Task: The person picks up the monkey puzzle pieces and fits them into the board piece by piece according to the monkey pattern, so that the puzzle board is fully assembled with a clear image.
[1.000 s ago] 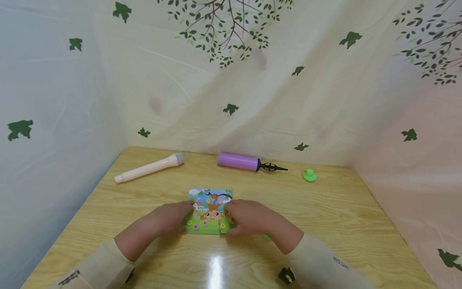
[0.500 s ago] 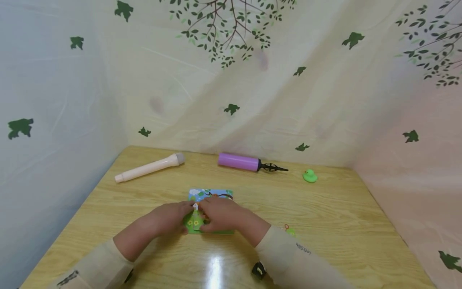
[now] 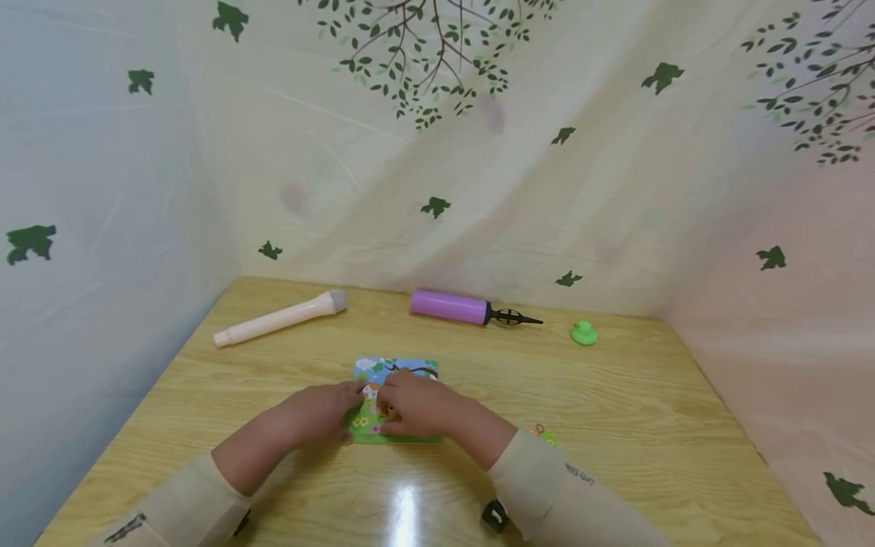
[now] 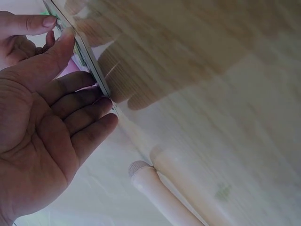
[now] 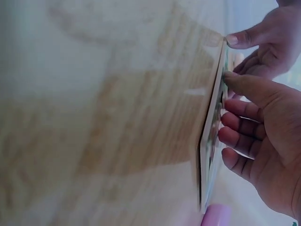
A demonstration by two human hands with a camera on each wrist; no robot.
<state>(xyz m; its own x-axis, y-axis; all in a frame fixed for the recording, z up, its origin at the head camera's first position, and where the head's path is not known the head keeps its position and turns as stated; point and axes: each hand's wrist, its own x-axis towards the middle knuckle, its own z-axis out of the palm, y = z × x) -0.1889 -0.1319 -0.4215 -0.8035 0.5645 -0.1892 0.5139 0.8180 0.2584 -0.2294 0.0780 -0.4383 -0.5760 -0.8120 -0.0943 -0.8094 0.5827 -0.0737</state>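
Observation:
A square picture board (image 3: 410, 439) with a cartoon landscape lies on the wooden table, its upper strip blue and its lower part green with flowers. My left hand (image 3: 317, 414) lies along its left side; in the left wrist view the fingertips (image 4: 106, 106) touch the board's edge. Over the middle, my right hand (image 3: 420, 406) has thumb and bent fingertips on the picture, hiding most of it. I cannot tell whether it pinches a loose piece there. In the right wrist view the board (image 5: 207, 150) looks thin and flat, with both hands around it.
A pale pink toy microphone (image 3: 276, 319) lies at the back left. Behind the board is a purple hand pump (image 3: 447, 306) with a black nozzle; a green toy duck (image 3: 584, 333) sits to its right. A small green item (image 3: 547, 437) shows beside the right sleeve.
My right hand has moved left from the board's right edge to its middle, covering the monkey drawing; a narrow flowered strip showed beside it midway. My left hand has stayed at the left edge.

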